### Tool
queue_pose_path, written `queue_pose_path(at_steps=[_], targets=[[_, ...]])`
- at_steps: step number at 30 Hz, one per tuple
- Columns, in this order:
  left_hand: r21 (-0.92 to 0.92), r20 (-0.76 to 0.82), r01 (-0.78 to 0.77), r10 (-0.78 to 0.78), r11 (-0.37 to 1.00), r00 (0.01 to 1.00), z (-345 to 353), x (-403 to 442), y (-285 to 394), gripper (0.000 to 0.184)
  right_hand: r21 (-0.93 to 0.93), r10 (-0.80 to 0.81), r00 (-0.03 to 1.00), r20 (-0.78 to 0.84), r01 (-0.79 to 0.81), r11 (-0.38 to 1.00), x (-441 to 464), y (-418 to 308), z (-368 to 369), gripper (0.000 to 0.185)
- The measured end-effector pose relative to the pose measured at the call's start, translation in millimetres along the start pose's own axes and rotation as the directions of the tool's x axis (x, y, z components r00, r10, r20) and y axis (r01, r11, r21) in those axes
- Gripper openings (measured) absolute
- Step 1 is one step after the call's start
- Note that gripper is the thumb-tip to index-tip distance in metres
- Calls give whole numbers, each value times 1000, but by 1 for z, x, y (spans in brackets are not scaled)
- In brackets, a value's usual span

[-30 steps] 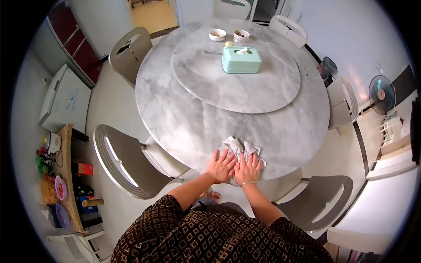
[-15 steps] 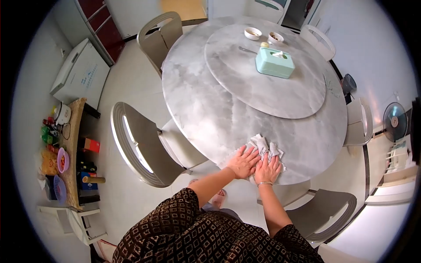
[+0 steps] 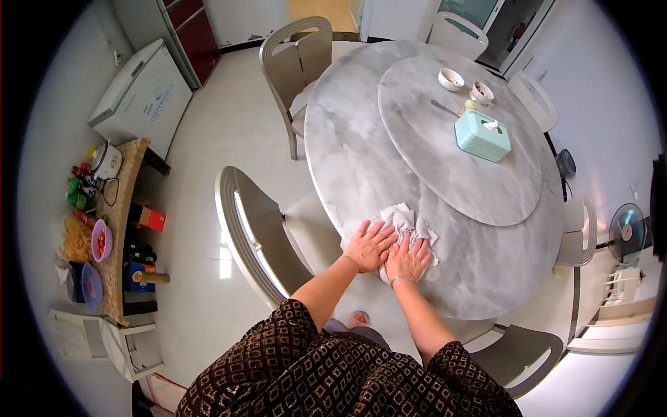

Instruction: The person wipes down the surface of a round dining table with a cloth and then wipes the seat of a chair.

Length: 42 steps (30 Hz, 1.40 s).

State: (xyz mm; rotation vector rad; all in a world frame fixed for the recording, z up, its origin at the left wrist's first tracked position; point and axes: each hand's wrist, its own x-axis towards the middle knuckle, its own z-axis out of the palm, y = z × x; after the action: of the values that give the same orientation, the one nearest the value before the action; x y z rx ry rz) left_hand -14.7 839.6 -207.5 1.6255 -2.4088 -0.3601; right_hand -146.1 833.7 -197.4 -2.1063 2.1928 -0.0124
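Left hand [image 3: 371, 248] and right hand [image 3: 408, 260], fingers moderately spread, press on a rumpled cloth [image 3: 402, 217] at the near edge of the table [image 3: 347, 153]; area covered cannot be determined, with a tissue box [image 3: 482, 141] standing on the turntable [image 3: 434, 149].

Single wide, round-edged view from a camera on the person's head, facing forward and steeply down over their chest and both forearms, onto the near edge of a round marble table [image 3: 361, 160], with room around it.
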Motion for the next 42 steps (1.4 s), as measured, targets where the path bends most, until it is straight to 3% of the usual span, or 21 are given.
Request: queue_pose_path(at_steps=[3, 9, 18, 23, 28, 30, 31, 34, 36, 42], targets=[[21, -45, 15, -14, 1000, 999, -9, 10, -26, 49, -5, -37, 999, -38, 37, 999, 23, -21, 5, 51], [9, 29, 114, -114, 993, 993, -29, 53, -68, 51, -12, -99, 991, -93, 98, 995, 85, -57, 2, 50], [1, -133, 421, -417, 907, 899, -50, 139, -164, 46, 46, -227, 972, -65, 230, 972, 224, -143, -7, 56], [37, -234, 440, -420, 897, 877, -61, 164, -205, 43, 118, -77, 997, 16, 74, 990, 255, -180, -13, 58], [56, -173, 455, -440, 889, 881, -71, 174, -216, 43, 124, -82, 996, 35, 77, 989, 267, -189, -8, 56], [44, -195, 493, -476, 869, 857, -70, 178, -221, 43, 169, -229, 972, 44, 219, 961, 283, -193, -5, 55], [26, -226, 527, -509, 849, 831, -70, 180, -225, 43, 174, -226, 973, 49, 214, 961, 292, -198, -4, 55], [4, -246, 636, -616, 772, 748, -73, 192, -233, 44, 88, -395, 899, -190, 416, 905, 320, -216, 1, 54], [-27, -278, 719, -696, 695, 662, -74, 198, -240, 45, 97, -439, 878, -190, 461, 882, 339, -226, 3, 53], [-66, -311, 793, -768, 605, 560, -76, 212, -260, 47, 95, -614, 761, -209, 641, 762, 376, -249, 3, 47]])
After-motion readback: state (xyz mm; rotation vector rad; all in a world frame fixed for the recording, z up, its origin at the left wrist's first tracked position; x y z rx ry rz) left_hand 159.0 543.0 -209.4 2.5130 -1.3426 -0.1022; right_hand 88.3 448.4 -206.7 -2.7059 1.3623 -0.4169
